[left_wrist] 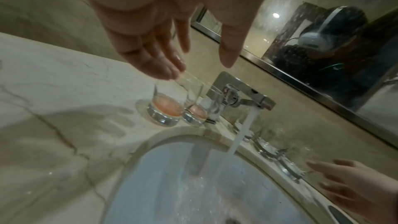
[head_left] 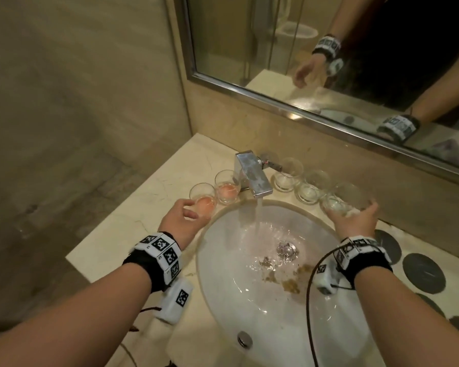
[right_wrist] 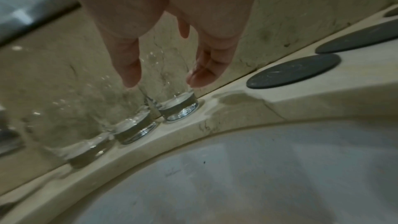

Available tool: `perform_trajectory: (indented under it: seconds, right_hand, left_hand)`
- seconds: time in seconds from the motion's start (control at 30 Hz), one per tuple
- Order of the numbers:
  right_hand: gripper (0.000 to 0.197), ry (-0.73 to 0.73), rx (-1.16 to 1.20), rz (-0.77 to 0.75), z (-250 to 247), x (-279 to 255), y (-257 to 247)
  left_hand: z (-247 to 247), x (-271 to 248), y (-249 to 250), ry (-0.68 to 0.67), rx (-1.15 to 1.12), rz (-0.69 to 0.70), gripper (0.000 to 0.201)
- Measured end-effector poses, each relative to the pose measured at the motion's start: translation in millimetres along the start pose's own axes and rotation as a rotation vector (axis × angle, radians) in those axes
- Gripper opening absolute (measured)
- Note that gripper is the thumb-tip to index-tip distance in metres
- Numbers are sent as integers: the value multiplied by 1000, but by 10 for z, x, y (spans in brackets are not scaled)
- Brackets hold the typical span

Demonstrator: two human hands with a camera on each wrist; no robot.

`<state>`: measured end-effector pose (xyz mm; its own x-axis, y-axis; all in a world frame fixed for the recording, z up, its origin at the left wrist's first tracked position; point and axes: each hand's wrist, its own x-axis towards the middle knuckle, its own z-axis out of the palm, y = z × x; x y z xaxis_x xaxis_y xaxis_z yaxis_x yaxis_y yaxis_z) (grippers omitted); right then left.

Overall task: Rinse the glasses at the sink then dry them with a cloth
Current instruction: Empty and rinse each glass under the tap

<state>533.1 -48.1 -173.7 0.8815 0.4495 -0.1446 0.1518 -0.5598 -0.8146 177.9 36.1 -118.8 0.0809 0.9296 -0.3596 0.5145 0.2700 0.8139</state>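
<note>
Two glasses with pink residue stand left of the faucet [head_left: 252,176]: the nearer pink glass [head_left: 204,200] [left_wrist: 165,108] and a second pink glass [head_left: 227,190] [left_wrist: 194,113]. My left hand [head_left: 194,207] [left_wrist: 200,69] is spread over the nearer one, fingertips at its rim and thumb apart. Three clear glasses line the counter right of the faucet. My right hand [head_left: 350,209] [right_wrist: 163,79] holds the rightmost clear glass [head_left: 342,197] [right_wrist: 180,108], which stands on the counter, thumb and fingers against its sides.
Water [head_left: 259,213] runs from the faucet into the white sink [head_left: 223,287]; brown bits [head_left: 289,283] lie near the drain. Dark round coasters [head_left: 424,268] [right_wrist: 293,71] cover the counter at the right. A mirror [head_left: 329,49] hangs behind, and a beige wall closes the left.
</note>
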Motion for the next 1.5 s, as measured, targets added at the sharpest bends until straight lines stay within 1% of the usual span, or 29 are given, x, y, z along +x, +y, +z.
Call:
perform_trajectory:
  seconds: [0.07,0.13,0.2,0.27,0.37,0.5,0.57,0.63,0.7,0.77,0.87,0.93,1.0,1.07,1.17,1.23,1.3,1.33,1.43,1.5]
  right_hand:
    - [102,7,34,13,-93,-273,21]
    - [96,-17,70,29,-172,-587,51]
    - [91,-56,66,27,-241,-900,76]
    - [88,-86,26,36,-309,-1172,107]
    - [84,-80,-20,21,-394,-1488,199]
    - [80,-46,-110,-5,-496,-1761,308]
    - [75,-40,-122,-8,-519,-1879,305]
    - [70,-44,-115,-20,-487,-2000,280]
    - [63,-76,-106,-43,-402,-2114,257]
    - [55,-138,-95,-56,-264,-2204,234]
    - [36,-219,-34,-28,4,-2224,204]
    - [22,-274,56,44,197,-2163,168]
    - [11,-322,177,155,380,-2055,104]
    - [14,-362,353,304,544,-1898,62]
    - [31,-442,625,518,730,-1640,94]
    - [39,-471,783,616,798,-1485,147]
    - [40,-496,904,670,836,-1362,159]
    - [41,-507,945,682,852,-1321,154]
    - [47,-528,1010,697,923,-1261,151]
    - [54,-525,1045,706,974,-1241,208]
  left_hand:
    - [-35,127,-52,87,44,-21,81]
    - [-27,277,-96,103,66,-46,103]
    - [29,431,-136,66,85,-66,117]
    - [106,576,-177,33,120,-54,121]
    - [214,723,-263,10,118,-5,114]
    - [282,777,-360,-21,40,56,94]
    - [266,757,-389,-20,-14,74,91]
    - [236,703,-417,8,-51,89,92]
    - [224,599,-416,11,-52,111,93]
    - [246,477,-388,-47,-19,161,93]
    - [365,301,-265,-231,10,206,87]
    - [531,245,-203,-337,19,186,79]
    - [718,237,-162,-388,-8,145,68]
    - [901,274,-128,-414,-40,85,69]
    - [1121,390,-122,-445,-56,6,85]
    - [1205,441,-126,-455,-79,-50,99]
    - [1264,481,-129,-450,-127,-112,113]
    - [1287,488,-128,-448,-141,-132,114]
    - [1326,512,-117,-438,-150,-164,102]
    - [1344,532,-142,-455,-173,-188,97]
